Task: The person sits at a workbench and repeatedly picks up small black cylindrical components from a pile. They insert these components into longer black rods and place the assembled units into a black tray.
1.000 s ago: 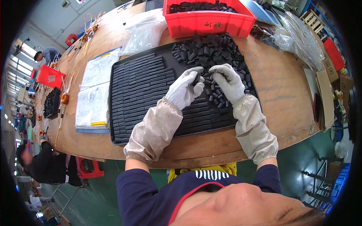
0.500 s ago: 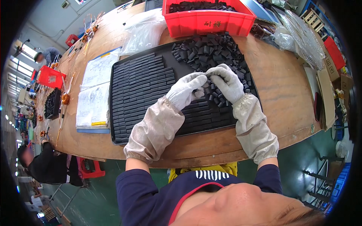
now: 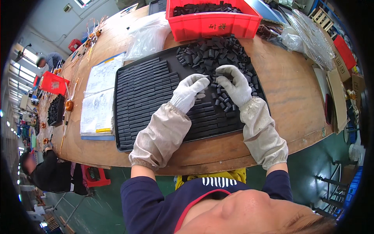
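Note:
A wide black tray [image 3: 128, 137] lies on the wooden table, its left part filled with neat rows of small black blocks [image 3: 144, 93]. A loose heap of the same black pieces [image 3: 212, 52] fills its far right part. My left hand [image 3: 189, 91], in a white glove, rests on the tray near the heap's edge, fingers curled over small pieces. My right hand [image 3: 234, 85], also gloved, lies on the loose pieces beside it, fingers bent down onto them. The two hands nearly touch at the fingertips. What sits under the fingers is hidden.
A red bin [image 3: 213, 21] of black parts stands behind the tray. Clear plastic bags [image 3: 146, 35] lie at the back left, papers [image 3: 99, 97] left of the tray. More bags and cardboard sit at the right. Another person [image 3: 46, 175] sits at lower left.
Both hands have stayed over the same spot by the heap. The fingertips have drawn a little closer together; the left hand shifted slightly right.

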Tool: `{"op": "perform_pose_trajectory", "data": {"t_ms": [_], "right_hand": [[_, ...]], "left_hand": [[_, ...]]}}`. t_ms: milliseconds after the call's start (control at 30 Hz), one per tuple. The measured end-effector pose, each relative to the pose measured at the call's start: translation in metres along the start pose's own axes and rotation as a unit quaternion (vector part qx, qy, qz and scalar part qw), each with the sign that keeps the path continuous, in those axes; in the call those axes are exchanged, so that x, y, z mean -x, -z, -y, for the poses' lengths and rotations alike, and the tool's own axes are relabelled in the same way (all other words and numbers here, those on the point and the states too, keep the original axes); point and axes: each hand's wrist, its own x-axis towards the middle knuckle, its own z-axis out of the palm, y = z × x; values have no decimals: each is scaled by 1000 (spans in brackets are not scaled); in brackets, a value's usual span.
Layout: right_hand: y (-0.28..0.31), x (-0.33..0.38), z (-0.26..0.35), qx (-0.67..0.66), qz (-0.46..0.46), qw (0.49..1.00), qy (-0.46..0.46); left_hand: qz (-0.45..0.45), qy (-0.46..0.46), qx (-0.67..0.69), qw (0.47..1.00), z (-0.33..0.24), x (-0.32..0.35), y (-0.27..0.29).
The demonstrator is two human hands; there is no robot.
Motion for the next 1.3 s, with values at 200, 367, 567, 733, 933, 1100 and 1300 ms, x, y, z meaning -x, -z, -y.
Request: {"op": "perform_pose_trajectory", "data": {"t_ms": [200, 367, 567, 733, 933, 1100, 1300], "right_hand": [[0, -2, 9, 79, 42, 989, 117], [-8, 3, 6, 8, -32, 999, 37], [-4, -2, 20, 173, 16, 972, 159], [-4, -3, 7, 181, 6, 968, 174], [-9, 1, 9, 186, -14, 977, 105], [-6, -1, 5, 181, -23, 976, 114], [2, -5, 1, 178, -50, 976, 117]], "left_hand": [[1, -24, -33, 999, -2, 3, -7], [24, -14, -30, 999, 1, 0, -3], [17, -21, -40, 999, 0, 0, 0], [-5, -129, -198, 972, -3, -5, 1], [-285, -368, -547, 695, -16, -41, 69], [-301, -302, -622, 657, -3, -54, 106], [-266, -228, -661, 664, -3, -57, 98]]}}
